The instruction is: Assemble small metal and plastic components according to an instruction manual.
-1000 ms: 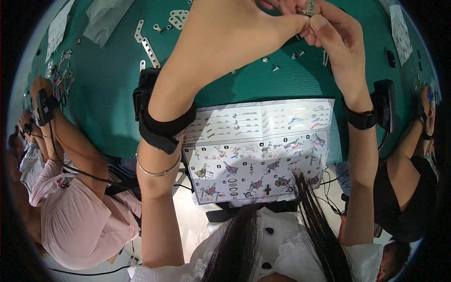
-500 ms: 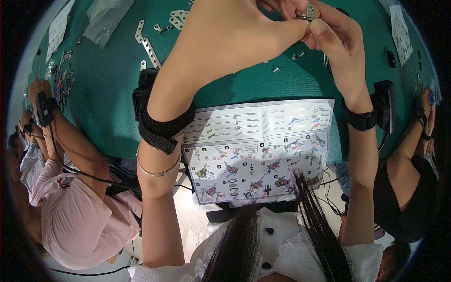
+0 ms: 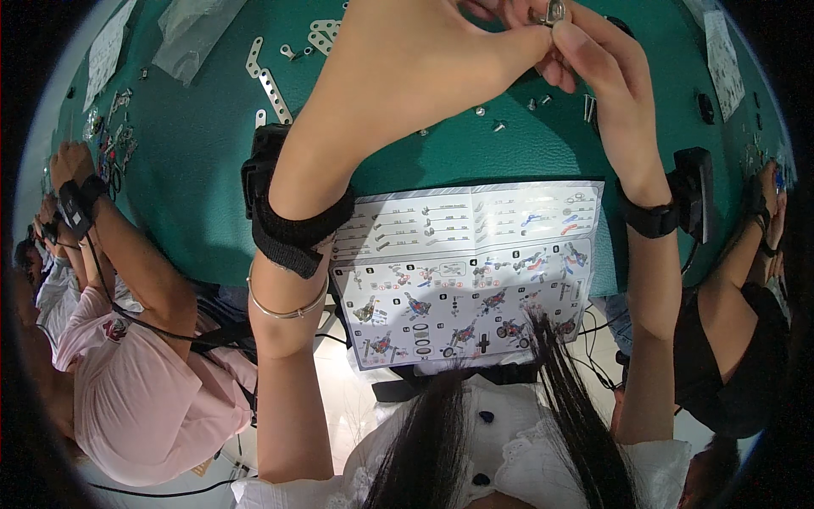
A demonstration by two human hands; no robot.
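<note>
At the top of the view my two hands meet around a small shiny metal bracket (image 3: 555, 12). My left hand (image 3: 441, 64) reaches across with its thumb pressed toward the piece, its other fingers partly hidden behind. My right hand (image 3: 612, 64) pinches the same bracket between thumb and curled fingers. Beneath the hands, small screws (image 3: 500, 126) lie on the green table, with longer bolts (image 3: 588, 108) beside my right hand. Left of my left wrist lie a perforated metal strip (image 3: 270, 92), an angled strip (image 3: 253, 58) and perforated plates (image 3: 322, 36).
A printed instruction sheet (image 3: 466, 271) overhangs the front edge of the green table (image 3: 203, 170). A clear plastic bag (image 3: 195, 38) lies at the far left. Co-workers sit on both sides: a pink sleeve (image 3: 153, 399) at left, a hand (image 3: 767, 191) at right. Cables (image 3: 153, 321) run beside my arms.
The bracket has turned and risen slightly between my fingers. My right hand has shifted a little, and more of the screws and bolts beneath the hands now show.
</note>
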